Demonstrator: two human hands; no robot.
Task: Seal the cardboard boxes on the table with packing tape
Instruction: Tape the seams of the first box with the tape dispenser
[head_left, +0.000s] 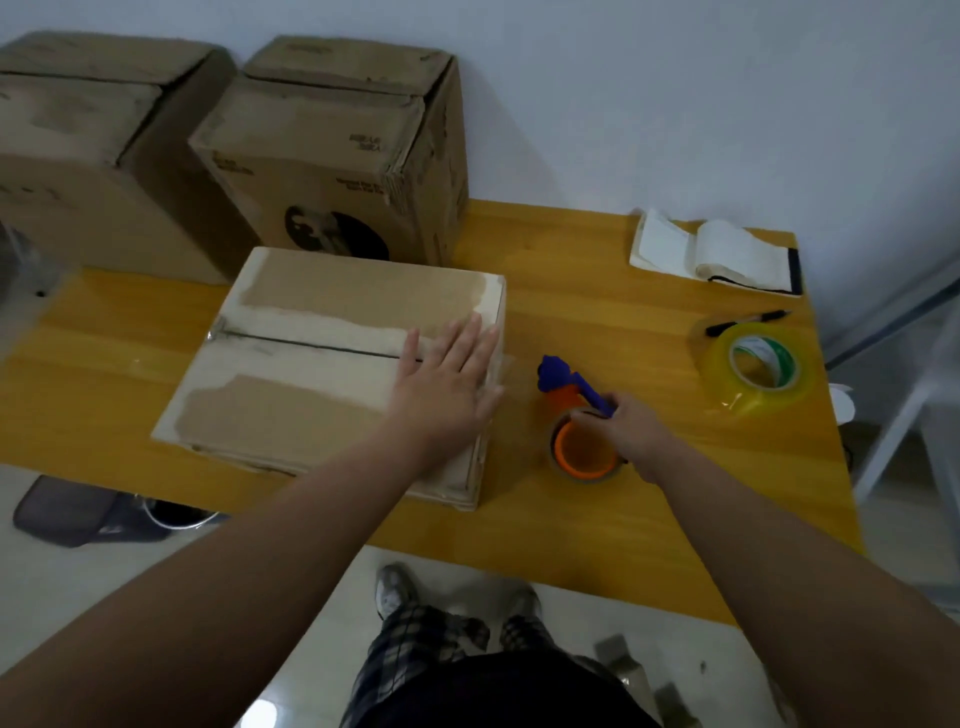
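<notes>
The low, flat brown cardboard box (291, 410) lies near the front edge of the yellow wooden surface (597, 312), left of its middle, with its flaps closed and a dark seam running across the top. The left grip (447, 384) rests flat on the right end of that seam, fingers straight and spread, pressing the flaps down. Just beside the box's right side, the right grip (631, 431) is curled round the orange-and-blue tape dispenser (579, 449), which stands on the surface. Whether clear tape already covers the seam I cannot tell.

This looks like the taping step on this box: flaps pinned, dispenser in hand. The next move probably calls for lifting the dispenser to the seam's end and drawing tape straight along it while the flaps stay pinned. Two taller brown cardboard boxes (332, 156) wait at the back left corner.
</notes>
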